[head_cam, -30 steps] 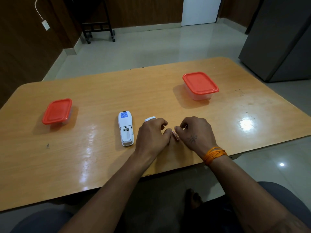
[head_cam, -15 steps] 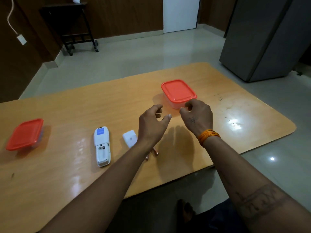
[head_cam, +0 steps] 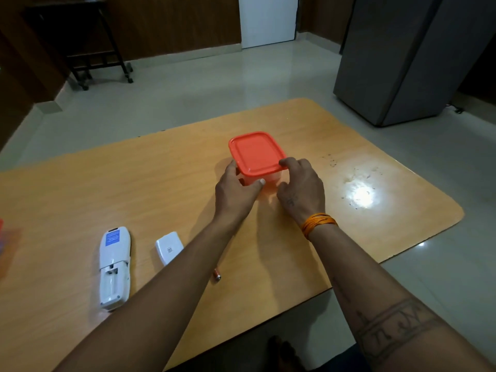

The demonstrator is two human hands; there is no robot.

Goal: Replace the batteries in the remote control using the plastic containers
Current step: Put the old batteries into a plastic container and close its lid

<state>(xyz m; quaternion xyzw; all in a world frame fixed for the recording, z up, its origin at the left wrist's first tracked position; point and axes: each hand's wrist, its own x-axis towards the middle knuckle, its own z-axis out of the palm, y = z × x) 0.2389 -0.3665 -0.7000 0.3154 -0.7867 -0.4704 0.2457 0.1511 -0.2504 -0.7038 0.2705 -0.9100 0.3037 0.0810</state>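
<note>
1. Pale tiled floor (head_cam: 188, 84) is filling the upper half of the frame, with a grey cabinet (head_cam: 408, 57) standing at the upper right and a dark wheeled stand (head_cam: 88, 49) at the upper left.
2. Beneath them a wooden surface (head_cam: 80, 189) is spreading across the middle of the frame, shining with a bright glare patch toward its right end.
3. Just above frame centre a clear plastic container (head_cam: 269, 179) is sitting on the surface with its orange lid (head_cam: 255, 153) on.
4. Both hands are gripping that container: the left hand (head_cam: 234, 193) is wrapping the near left corner, and the right hand (head_cam: 302, 187) is curling over the lid's near right corner, an orange thread band (head_cam: 318, 224) circling its wrist.
5. At lower left the white remote control (head_cam: 115, 267) is lying face down, its battery bay showing open and empty.
6. Just right of it the white battery cover (head_cam: 169, 247) is lying apart from the remote.
7. One battery (head_cam: 217, 274) is peeking out beside the left forearm, near the surface's front edge.
</note>
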